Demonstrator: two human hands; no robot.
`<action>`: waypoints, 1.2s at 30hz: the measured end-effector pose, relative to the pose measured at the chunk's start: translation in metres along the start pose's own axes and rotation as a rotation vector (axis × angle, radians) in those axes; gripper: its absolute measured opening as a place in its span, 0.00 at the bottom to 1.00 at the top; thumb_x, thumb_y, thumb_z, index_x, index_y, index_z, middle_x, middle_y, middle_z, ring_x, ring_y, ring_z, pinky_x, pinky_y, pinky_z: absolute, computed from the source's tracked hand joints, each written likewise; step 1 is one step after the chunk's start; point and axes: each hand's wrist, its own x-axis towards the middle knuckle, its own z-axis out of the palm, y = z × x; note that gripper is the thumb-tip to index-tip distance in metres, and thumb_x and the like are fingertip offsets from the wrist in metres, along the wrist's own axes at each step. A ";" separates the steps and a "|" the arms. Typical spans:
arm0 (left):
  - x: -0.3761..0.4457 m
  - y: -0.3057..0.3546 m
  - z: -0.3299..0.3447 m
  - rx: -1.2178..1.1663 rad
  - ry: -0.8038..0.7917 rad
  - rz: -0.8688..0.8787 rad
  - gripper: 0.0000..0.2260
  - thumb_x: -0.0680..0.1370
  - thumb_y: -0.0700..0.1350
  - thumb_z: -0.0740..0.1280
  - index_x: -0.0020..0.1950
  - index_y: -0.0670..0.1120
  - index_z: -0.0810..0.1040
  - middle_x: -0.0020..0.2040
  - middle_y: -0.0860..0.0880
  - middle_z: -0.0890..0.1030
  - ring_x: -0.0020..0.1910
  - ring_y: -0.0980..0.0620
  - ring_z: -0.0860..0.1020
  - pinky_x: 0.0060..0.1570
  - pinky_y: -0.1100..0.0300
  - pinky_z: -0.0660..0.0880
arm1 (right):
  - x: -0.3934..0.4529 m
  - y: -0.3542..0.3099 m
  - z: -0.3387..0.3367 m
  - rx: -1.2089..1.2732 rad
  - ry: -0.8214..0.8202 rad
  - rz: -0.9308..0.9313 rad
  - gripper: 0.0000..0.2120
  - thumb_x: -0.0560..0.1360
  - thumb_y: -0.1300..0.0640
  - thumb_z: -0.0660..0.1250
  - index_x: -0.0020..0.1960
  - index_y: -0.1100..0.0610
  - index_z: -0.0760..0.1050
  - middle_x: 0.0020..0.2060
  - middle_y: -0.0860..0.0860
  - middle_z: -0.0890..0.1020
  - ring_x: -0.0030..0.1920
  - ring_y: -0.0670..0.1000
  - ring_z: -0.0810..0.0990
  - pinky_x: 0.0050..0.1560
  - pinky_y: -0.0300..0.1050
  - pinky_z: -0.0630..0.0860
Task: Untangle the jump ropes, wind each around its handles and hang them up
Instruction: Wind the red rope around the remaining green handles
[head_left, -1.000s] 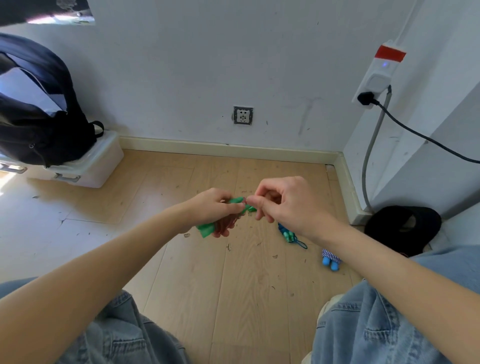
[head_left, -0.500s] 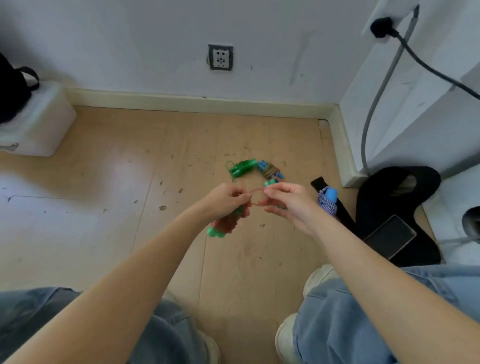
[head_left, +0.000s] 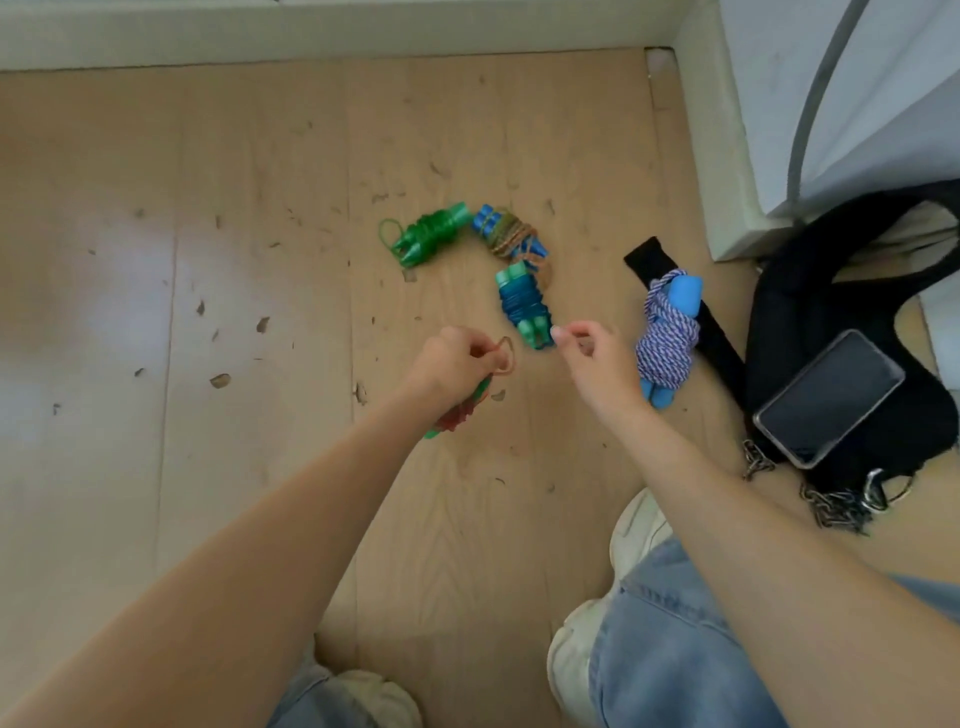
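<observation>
My left hand (head_left: 452, 371) grips a wound jump rope with green handles (head_left: 457, 410); an orange rope loop sticks out above my fingers. My right hand (head_left: 592, 353) hovers apart to the right with fingers curled, and I see nothing in it. On the floor lie several wound ropes: a green one (head_left: 428, 234), a blue-handled one with brown rope (head_left: 506, 234), a teal-handled one with blue rope (head_left: 522, 304) just beyond my hands, and a purple-and-white one on light blue handles (head_left: 667, 338) right of my right hand.
A black bag (head_left: 852, 249) with a phone (head_left: 828, 397) on it and a metal chain (head_left: 831, 506) lies at the right. A baseboard (head_left: 332, 31) runs along the back wall, and a grey cable (head_left: 815, 98) hangs at the right corner. My shoes and jeans are below.
The view has tilted down toward the floor. My hands have separated: the right hand has come off the rope loop and moved right, while the left keeps the green-handled rope.
</observation>
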 end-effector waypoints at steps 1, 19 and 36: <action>0.005 0.000 0.002 -0.009 0.021 -0.005 0.07 0.78 0.50 0.63 0.45 0.49 0.78 0.34 0.50 0.76 0.28 0.54 0.74 0.18 0.67 0.71 | 0.004 0.005 0.001 -0.143 0.021 -0.030 0.16 0.78 0.52 0.60 0.61 0.61 0.72 0.57 0.57 0.75 0.53 0.54 0.75 0.48 0.44 0.68; -0.008 0.017 0.006 -0.365 0.015 0.174 0.07 0.75 0.38 0.66 0.51 0.47 0.77 0.38 0.54 0.75 0.33 0.59 0.73 0.29 0.69 0.68 | -0.012 -0.036 -0.007 -0.029 -0.005 -0.357 0.05 0.73 0.64 0.66 0.47 0.62 0.80 0.43 0.54 0.79 0.43 0.56 0.80 0.46 0.52 0.77; -0.015 0.029 -0.024 -0.760 0.039 -0.199 0.09 0.74 0.41 0.66 0.34 0.42 0.76 0.31 0.47 0.76 0.25 0.55 0.68 0.23 0.66 0.66 | 0.003 0.000 -0.016 -0.578 -0.002 -0.194 0.18 0.73 0.65 0.65 0.60 0.57 0.65 0.61 0.56 0.64 0.54 0.60 0.71 0.55 0.54 0.73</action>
